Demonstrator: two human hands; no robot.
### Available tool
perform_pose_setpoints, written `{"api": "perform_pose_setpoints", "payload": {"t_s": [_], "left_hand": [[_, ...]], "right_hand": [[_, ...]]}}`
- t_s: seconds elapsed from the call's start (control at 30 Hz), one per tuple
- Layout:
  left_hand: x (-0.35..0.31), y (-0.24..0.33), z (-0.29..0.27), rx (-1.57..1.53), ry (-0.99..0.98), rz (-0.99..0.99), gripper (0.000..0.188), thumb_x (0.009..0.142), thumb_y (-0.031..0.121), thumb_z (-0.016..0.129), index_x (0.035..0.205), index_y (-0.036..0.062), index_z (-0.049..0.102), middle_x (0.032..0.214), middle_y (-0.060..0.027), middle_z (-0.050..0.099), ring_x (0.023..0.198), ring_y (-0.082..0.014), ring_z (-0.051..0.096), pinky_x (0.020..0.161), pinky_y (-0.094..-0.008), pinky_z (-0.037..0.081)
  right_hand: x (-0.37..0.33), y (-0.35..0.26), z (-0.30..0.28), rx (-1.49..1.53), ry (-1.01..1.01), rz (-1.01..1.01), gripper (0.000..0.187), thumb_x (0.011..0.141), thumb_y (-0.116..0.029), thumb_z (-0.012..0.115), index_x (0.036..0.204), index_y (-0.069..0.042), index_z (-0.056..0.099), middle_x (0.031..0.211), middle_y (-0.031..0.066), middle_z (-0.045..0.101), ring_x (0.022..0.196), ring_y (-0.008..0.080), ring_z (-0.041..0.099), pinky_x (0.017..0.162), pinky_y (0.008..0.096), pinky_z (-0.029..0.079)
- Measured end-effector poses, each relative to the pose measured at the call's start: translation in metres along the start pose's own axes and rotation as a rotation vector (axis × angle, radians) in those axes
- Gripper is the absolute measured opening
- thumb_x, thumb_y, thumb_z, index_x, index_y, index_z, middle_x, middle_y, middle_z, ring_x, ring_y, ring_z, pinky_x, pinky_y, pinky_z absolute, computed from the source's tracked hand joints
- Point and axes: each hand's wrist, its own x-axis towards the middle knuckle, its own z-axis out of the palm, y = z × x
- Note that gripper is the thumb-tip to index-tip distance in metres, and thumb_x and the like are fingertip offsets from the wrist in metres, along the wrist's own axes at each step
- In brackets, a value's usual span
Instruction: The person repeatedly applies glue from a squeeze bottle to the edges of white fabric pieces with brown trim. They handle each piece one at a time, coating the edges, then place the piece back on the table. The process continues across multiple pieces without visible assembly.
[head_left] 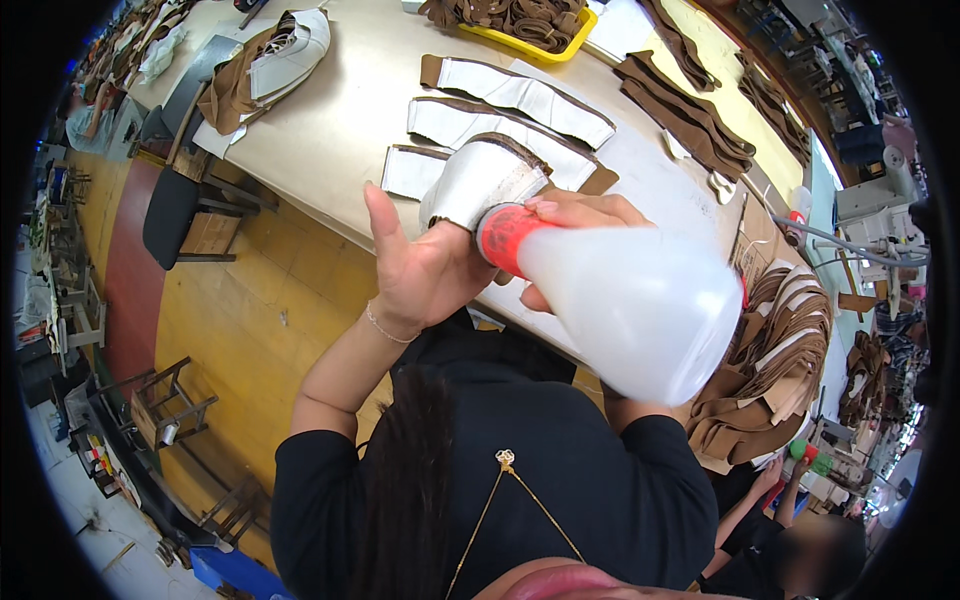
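Observation:
My right hand [590,212] grips a translucent white plastic bottle [640,305] by its neck, tilted so that its red collar [508,238] points at my left hand. A curved strip [478,182], white on the face with a brown edge, is draped over the fingers of my left hand [435,275], which bears it. Those fingers are mostly hidden behind the strip; the thumb stands apart. The bottle's red end meets or nearly meets the strip; its tip is hidden. Just beyond, several white-backed brown strips [520,95] lie on the table.
A yellow tray [575,42] of brown pieces stands at the table's far side. Brown strips [690,115] lie at right, with a thick stack of strips [770,370] nearer me. A bundle [270,70] rests far left, beside a dark chair [175,215]. Another person works at lower right.

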Motion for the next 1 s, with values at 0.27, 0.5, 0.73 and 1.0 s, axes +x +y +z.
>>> {"api": "perform_pose_setpoints", "payload": {"t_s": [0.27, 0.5, 0.73, 1.0], "left_hand": [[-0.009, -0.006, -0.029, 0.735, -0.019, 0.132, 0.125, 0.055, 0.091, 0.017, 0.138, -0.0014, 0.012, 0.144, -0.0098, 0.015, 0.132, -0.0216, 0.016, 0.105, -0.0358, 0.016], [-0.001, 0.008, -0.022, 1.744, -0.170, 0.242, 0.104, 0.062, 0.071, 0.057, 0.130, -0.0030, 0.030, 0.136, -0.0274, 0.023, 0.128, -0.0396, 0.018, 0.105, -0.0397, 0.015], [-0.018, 0.005, -0.038, 1.963, -0.045, 0.340, 0.088, 0.061, 0.048, 0.072, 0.128, 0.0031, 0.037, 0.133, -0.0234, 0.029, 0.124, -0.0388, 0.025, 0.103, -0.0420, 0.021], [-0.052, -0.053, -0.092, 1.692, 0.399, -0.020, 0.068, 0.079, 0.043, 0.056, 0.121, -0.0066, 0.037, 0.115, -0.0259, 0.046, 0.111, -0.0366, 0.039, 0.097, -0.0399, 0.026]], "right_hand": [[-0.001, 0.061, -0.032, 0.464, 0.402, 0.353, 0.043, 0.072, -0.016, 0.073, 0.106, 0.001, 0.054, 0.089, 0.0114, 0.062, 0.079, 0.0210, 0.062, 0.072, 0.0315, 0.051], [-0.022, 0.070, 0.006, 1.250, -0.038, 0.365, 0.085, 0.058, -0.034, 0.079, 0.122, 0.003, 0.038, 0.104, 0.0240, 0.054, 0.080, 0.0348, 0.062, 0.072, 0.0484, 0.051], [-0.027, 0.076, -0.026, 1.261, -0.181, -0.084, 0.077, 0.063, -0.052, 0.072, 0.102, 0.011, 0.050, 0.080, 0.0226, 0.060, 0.063, 0.0289, 0.063, 0.053, 0.0342, 0.053], [-0.051, 0.064, -0.085, 1.337, -0.076, 0.010, 0.060, 0.069, -0.052, 0.068, 0.079, 0.006, 0.057, 0.079, 0.0234, 0.058, 0.062, 0.0219, 0.061, 0.053, 0.0287, 0.051]]}}
